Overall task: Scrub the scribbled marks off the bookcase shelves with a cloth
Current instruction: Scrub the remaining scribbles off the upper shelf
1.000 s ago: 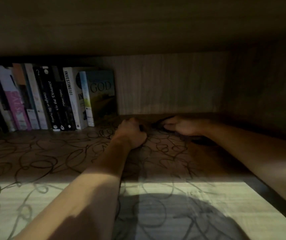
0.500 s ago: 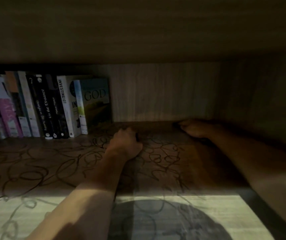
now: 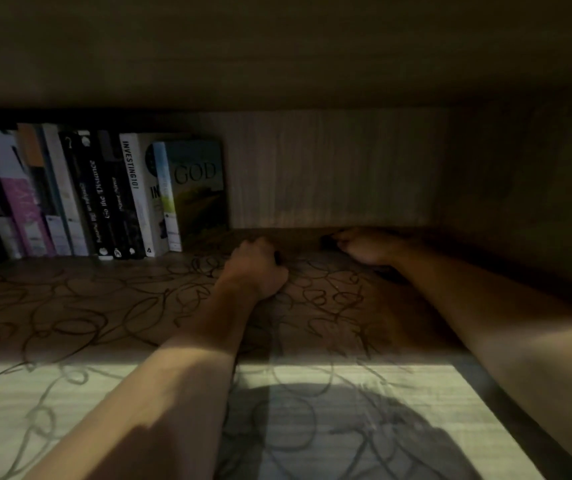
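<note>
Head view showed both arms reaching deep into the shelf [image 3: 70, 393], whose surface was covered in looping scribbles [image 3: 80, 317]. The left hand [image 3: 256, 268] was fisted mid-shelf, apparently bracing, its grip hiding any contents. The right hand [image 3: 364, 245], at the back edge near the right corner, seemingly pinched a dark cloth [image 3: 328, 242] to scrub there.
</note>
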